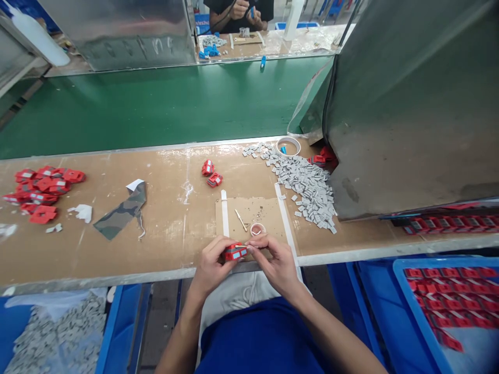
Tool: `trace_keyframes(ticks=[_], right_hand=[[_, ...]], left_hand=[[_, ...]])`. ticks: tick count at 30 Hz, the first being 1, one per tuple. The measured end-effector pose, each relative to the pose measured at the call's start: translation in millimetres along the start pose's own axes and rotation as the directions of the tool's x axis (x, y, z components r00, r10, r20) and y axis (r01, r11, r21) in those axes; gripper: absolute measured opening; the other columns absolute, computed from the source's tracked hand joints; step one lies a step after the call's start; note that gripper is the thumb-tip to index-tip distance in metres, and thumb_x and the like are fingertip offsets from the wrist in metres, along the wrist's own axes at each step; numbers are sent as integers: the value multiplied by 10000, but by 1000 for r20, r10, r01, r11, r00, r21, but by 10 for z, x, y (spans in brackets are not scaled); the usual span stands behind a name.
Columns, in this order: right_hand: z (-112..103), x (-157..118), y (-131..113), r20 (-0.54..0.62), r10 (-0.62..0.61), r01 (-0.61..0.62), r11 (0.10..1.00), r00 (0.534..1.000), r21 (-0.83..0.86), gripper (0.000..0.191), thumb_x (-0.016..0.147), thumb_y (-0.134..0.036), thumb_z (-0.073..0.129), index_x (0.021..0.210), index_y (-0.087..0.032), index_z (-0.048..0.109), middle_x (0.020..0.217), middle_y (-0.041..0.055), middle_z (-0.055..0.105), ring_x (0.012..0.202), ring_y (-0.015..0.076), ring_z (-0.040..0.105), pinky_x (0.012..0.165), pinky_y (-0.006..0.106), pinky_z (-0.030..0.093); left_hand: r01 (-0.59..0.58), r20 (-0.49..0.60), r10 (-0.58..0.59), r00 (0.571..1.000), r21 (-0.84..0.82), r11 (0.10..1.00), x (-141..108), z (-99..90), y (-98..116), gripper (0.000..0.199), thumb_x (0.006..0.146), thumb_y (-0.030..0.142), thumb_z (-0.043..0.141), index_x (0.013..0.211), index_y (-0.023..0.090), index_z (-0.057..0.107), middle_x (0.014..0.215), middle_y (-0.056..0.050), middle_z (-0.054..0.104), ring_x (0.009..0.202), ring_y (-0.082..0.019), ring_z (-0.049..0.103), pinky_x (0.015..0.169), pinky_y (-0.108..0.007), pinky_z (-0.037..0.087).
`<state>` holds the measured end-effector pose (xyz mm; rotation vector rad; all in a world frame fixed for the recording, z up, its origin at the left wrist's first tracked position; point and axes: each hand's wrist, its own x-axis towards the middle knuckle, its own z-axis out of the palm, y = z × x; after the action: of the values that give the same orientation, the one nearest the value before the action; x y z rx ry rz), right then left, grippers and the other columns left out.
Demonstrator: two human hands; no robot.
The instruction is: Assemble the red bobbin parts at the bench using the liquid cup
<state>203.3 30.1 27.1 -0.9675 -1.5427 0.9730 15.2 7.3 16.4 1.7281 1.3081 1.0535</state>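
Note:
My left hand is closed around a small red toy car body with light blue windows, at the front edge of the bench. In my right hand, a thin pale stick is pinched, its end touching the top of the car body. Just beyond my fingers stands a small round cup. Another pale stick lies on the cardboard pad next to it. Two red car bodies rest farther back, left of the pad.
Many small grey pieces are heaped at right, by a tape roll. Red car bodies and a camouflage cloth lie left. A blue tray stands lower right. Across the green belt, a person works.

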Motion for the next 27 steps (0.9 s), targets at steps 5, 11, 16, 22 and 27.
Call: trace_keyframes(ticks=[5,11,16,22,27], right_hand=[[0,16,-17,11,2,-1,1000,1000,-20,119,924,-137,684,864,-224,629,848,38,772,782,167,759,703,246,603],[-18,6,-19,0,53,-53,998,999,19,96,937,-179,684,865,-221,637,834,34,760,764,160,744,711,249,592],[-229,48,42,-134,85,-92,995,987,-48,81,955,-249,681,879,-223,676,895,54,716,865,184,703,765,293,564],[-240,59,132,-90,105,-125,957,990,-261,161,980,-321,642,869,-222,706,923,64,643,785,176,625,662,293,512],[-407,57,184,58,50,-24,922,997,-386,461,937,-486,687,1314,-227,630,1256,138,620,1148,276,620,911,396,545]], left_hand=[[-5,-4,5,1000,2,1000,6,-4,11,133,894,207,743,1021,185,710,908,-54,710,809,-174,671,692,-245,513],[3,-8,-3,1000,-2,1000,6,-14,-4,142,900,245,742,1024,183,715,915,-64,722,818,-180,682,706,-253,529],[38,-12,-38,999,-13,999,-4,-31,-32,174,891,285,751,1027,181,722,928,-77,739,822,-192,692,717,-271,548],[33,-21,-34,999,-27,999,2,-29,-34,176,895,291,743,1035,185,728,941,-81,751,825,-196,701,718,-273,556],[37,-25,-38,999,-46,998,-5,-30,-31,162,908,290,738,1040,196,730,971,-75,754,865,-193,716,739,-259,561]])
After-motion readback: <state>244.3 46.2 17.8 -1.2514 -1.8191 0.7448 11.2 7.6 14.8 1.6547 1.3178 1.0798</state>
